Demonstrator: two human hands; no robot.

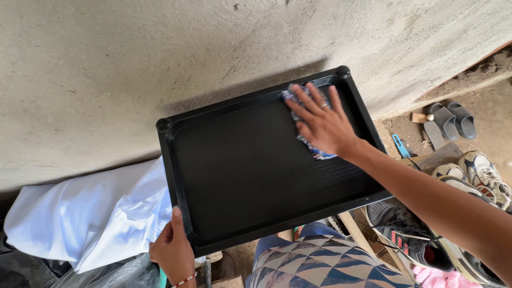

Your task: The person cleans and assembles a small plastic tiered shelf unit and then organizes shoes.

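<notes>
My right hand [320, 125] lies flat on a small blue and white cloth [314, 146], with the fingers [312, 98] spread wide and straight, and it presses the cloth on the inside of a black tray [240, 176]. The cloth is near the far right corner of the tray, and part of it shows beyond my fingertips and part under my wrist. My left hand [173, 250] holds the near left corner of the tray; the thumb lies on the raised rim and the other fingers are hidden below, so I cannot tell how they are bent. The tray is tilted and its far edge is close to a gray concrete wall [160, 64], so there is little room on that side. The middle and the left part of the tray floor are free for my hand to move. A white cloth bundle [90, 213] is just beside the left edge. Several shoes [426, 234] and a pair of gray slippers [453, 118] lie on the ground at the right, below my right arm.
</notes>
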